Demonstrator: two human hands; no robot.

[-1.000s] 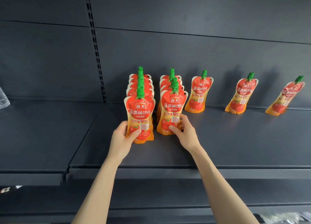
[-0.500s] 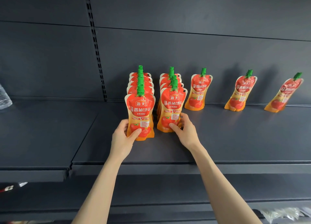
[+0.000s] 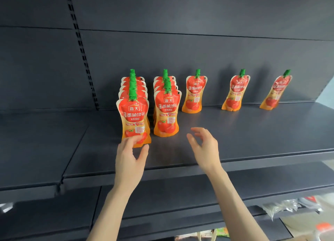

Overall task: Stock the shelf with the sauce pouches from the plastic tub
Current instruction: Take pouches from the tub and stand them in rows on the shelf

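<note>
Red-orange, green-capped sauce pouches [image 3: 133,112] stand before the empty, spread left hand [image 3: 129,157] and right hand [image 3: 206,146].

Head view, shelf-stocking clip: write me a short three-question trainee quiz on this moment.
1. True or false: the right hand grips a red-and-orange spouted sauce pouch.
2. How many single pouches stand apart, right of the two rows on the dark grey metal shelf? A two, B three, C five.
3. Fill in: the left hand is by the front pouch of the ___ row.
Key: 1 false; 2 B; 3 left.
</note>
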